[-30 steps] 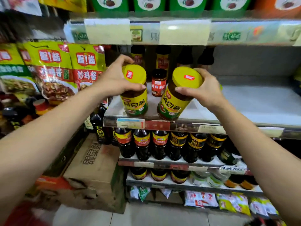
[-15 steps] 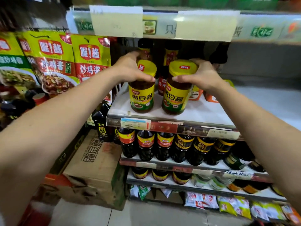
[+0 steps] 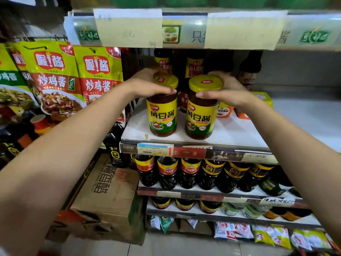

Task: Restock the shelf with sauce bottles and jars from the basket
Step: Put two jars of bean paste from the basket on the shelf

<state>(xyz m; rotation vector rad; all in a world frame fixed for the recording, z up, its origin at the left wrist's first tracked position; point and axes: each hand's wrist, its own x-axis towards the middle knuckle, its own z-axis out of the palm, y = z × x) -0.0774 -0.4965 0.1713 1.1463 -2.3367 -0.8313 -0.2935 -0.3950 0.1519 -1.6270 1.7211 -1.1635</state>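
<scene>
Two yellow-lidded jars of brown soybean paste stand upright side by side near the front of the white shelf. My left hand grips the left jar around its lid and neck. My right hand grips the right jar the same way. Both jar bases rest on the shelf board. The basket is out of view.
Dark sauce bottles and a small red-labelled jar stand behind the two jars; orange tubs sit to the right. Green sauce pouches hang at left. Soy sauce bottles fill the shelf below. A cardboard box stands lower left.
Both hands carried the jars from above the shelf edge inward and down. The right jar went from tilted to upright, and both now stand on the shelf.
</scene>
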